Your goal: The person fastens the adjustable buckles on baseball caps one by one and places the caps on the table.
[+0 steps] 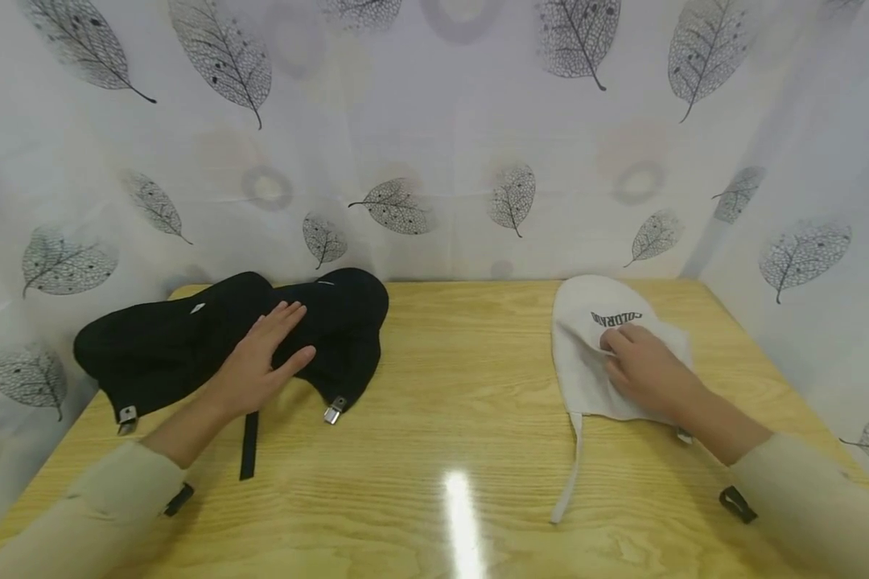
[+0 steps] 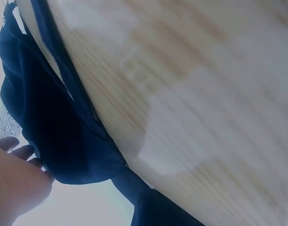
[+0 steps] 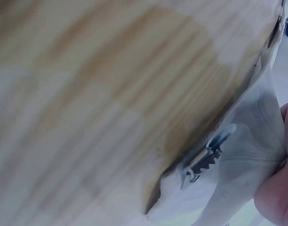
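Observation:
Two black caps (image 1: pixel 181 346) lie side by side and overlap at the left of the table, with small metal buckles (image 1: pixel 335 410) at their lower edges. My left hand (image 1: pixel 249 374) lies over them with fingers extended and thumb spread; it grips nothing. In the left wrist view, the fingertips are beside the dark cloth (image 2: pixel 64 127). On the right is a white cap (image 1: pixel 586 362) with dark lettering on its front and a loose strap (image 1: pixel 570 474). My right hand (image 1: pixel 648 366) pinches its cloth with curled fingers. A toothed metal buckle (image 3: pixel 207 157) shows at its edge.
The caps lie on a wood-grain table (image 1: pixel 471 386). A pale curtain with leaf prints (image 1: pixel 449 137) stands along the back and both sides. A black strap (image 1: pixel 249 446) hangs from the black caps. A dark strap end (image 1: pixel 737 505) shows by the right sleeve.

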### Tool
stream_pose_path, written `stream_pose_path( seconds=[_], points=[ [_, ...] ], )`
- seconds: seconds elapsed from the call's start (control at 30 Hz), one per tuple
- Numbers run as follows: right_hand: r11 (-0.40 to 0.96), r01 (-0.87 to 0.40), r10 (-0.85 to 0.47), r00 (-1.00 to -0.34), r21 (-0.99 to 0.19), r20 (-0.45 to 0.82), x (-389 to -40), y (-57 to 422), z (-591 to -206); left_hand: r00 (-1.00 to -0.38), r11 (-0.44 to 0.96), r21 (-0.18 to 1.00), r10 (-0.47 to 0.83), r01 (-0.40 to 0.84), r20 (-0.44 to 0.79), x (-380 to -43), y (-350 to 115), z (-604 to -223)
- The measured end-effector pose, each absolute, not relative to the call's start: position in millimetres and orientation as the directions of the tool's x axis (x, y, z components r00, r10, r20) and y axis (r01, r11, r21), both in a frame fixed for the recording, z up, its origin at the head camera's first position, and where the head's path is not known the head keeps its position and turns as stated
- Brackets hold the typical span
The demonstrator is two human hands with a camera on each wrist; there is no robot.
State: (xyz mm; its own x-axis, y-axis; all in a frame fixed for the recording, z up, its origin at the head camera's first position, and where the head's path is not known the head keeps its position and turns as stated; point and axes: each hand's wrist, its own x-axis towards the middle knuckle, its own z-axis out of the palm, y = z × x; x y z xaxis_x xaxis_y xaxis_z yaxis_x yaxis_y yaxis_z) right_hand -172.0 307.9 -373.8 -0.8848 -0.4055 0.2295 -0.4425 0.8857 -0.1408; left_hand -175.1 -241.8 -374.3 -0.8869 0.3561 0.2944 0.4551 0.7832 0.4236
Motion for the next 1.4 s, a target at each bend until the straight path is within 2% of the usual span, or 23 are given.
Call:
stream_pose_path(
  seconds=[0.67, 1.4],
  points=[
    [0.857, -0.497, -0.451, -0.852, -0.135, 0.266, -179.0, 285.7, -376.7, -0.881, 0.763, 0.442, 0.401, 0.472, 0.25, -175.0, -221.3, -372.1],
    [0.823, -0.544, -0.499, -0.83, -0.164, 0.25, -185.0, 246.3, -374.3, -0.873, 0.746, 0.455, 0.43, 0.487, 0.229, -175.2, -198.4, -371.5]
  ],
)
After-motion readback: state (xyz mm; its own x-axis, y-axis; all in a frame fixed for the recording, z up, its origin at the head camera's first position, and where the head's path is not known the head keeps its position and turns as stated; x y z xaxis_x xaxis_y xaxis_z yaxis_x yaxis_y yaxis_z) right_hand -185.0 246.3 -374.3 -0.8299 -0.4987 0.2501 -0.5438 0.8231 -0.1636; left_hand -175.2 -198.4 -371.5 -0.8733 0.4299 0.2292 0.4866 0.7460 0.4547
